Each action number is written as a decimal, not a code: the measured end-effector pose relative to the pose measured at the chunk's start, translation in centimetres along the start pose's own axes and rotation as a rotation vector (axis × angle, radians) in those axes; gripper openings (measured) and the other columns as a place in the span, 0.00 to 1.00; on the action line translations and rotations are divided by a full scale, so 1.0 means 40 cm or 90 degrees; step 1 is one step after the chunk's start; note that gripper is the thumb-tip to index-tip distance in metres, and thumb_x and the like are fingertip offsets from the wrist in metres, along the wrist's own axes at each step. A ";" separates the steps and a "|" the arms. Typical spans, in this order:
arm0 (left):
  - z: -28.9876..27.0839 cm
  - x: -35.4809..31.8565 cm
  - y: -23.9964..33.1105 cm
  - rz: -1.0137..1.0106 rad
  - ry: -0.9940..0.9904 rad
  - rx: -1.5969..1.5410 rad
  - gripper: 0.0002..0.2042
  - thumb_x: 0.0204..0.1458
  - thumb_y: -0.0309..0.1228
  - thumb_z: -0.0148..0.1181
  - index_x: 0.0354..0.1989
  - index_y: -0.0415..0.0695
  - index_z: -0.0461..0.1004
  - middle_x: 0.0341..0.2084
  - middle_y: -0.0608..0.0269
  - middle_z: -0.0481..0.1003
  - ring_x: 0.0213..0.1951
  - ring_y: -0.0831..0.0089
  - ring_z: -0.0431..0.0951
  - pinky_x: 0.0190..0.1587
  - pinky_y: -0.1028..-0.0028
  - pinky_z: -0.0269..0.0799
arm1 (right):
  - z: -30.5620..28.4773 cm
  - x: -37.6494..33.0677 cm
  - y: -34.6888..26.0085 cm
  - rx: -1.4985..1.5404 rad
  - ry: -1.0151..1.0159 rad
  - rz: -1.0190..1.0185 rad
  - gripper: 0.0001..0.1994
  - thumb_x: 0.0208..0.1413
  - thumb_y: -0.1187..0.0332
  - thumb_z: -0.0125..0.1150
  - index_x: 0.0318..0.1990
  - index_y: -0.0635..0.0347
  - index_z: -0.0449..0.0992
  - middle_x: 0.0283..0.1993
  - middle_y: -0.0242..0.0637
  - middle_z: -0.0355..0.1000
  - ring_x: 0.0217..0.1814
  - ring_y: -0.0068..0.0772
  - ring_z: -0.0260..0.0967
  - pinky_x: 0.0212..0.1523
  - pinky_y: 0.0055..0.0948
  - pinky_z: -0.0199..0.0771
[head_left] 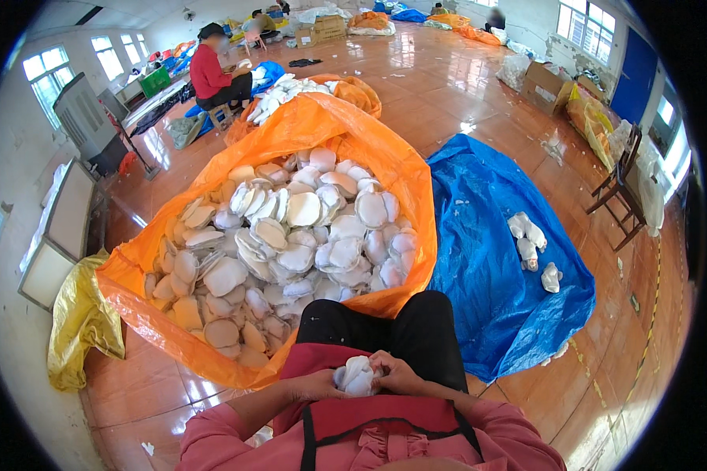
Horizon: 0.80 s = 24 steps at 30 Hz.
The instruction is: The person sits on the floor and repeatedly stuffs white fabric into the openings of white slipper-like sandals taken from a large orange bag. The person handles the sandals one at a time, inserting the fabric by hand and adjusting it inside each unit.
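Over my lap, both hands are closed around a small white cloth-like bundle. My left hand grips its left side, and the fingers of my right hand pinch its right side. Folds show on top; its underside is hidden. Right before my knees lies a large orange sheet sack, spread wide and heaped with rounded white pads. On a blue tarp to my right rest several similar white bundles.
A yellow sack and a white panelled stand are at the left. A wooden chair stands at the right, near cardboard boxes. Further off, a person in red sits on a stool beside another orange sack.
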<state>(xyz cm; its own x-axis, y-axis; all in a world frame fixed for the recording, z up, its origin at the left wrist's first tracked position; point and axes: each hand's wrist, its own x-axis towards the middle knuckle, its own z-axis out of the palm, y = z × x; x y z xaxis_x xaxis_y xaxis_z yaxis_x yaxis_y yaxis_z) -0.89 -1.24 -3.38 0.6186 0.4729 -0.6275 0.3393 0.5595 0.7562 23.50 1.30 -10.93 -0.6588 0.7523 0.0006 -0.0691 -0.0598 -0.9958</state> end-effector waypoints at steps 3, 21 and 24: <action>0.009 -0.002 0.013 0.042 -0.029 -0.050 0.28 0.51 0.34 0.68 0.59 0.40 0.66 0.51 0.60 0.74 0.52 0.71 0.73 0.58 0.72 0.67 | -0.010 -0.015 0.012 -0.010 -0.022 -0.008 0.15 0.42 0.74 0.72 0.36 0.58 0.71 0.45 0.32 0.64 0.52 0.28 0.62 0.53 0.26 0.64; -0.004 0.018 0.044 0.048 -0.165 -0.071 0.32 0.45 0.27 0.71 0.61 0.44 0.65 0.54 0.64 0.71 0.56 0.72 0.69 0.62 0.71 0.62 | -0.017 -0.025 -0.017 0.201 -0.068 0.033 0.12 0.46 0.80 0.70 0.33 0.57 0.70 0.45 0.29 0.62 0.49 0.24 0.62 0.49 0.22 0.68; -0.012 0.045 0.001 0.107 -0.141 -0.037 0.32 0.45 0.27 0.72 0.60 0.44 0.65 0.54 0.64 0.72 0.56 0.72 0.69 0.61 0.71 0.62 | -0.018 -0.029 -0.006 0.189 -0.070 0.031 0.12 0.46 0.79 0.69 0.33 0.56 0.70 0.44 0.29 0.62 0.49 0.24 0.63 0.49 0.23 0.69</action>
<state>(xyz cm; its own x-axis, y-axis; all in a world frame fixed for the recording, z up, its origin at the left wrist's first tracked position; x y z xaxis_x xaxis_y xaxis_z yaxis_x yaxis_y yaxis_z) -0.07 -0.03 -4.56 0.8045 0.4058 -0.4337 0.1814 0.5274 0.8300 24.82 0.94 -10.76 -0.7428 0.6692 -0.0205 -0.2405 -0.2952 -0.9247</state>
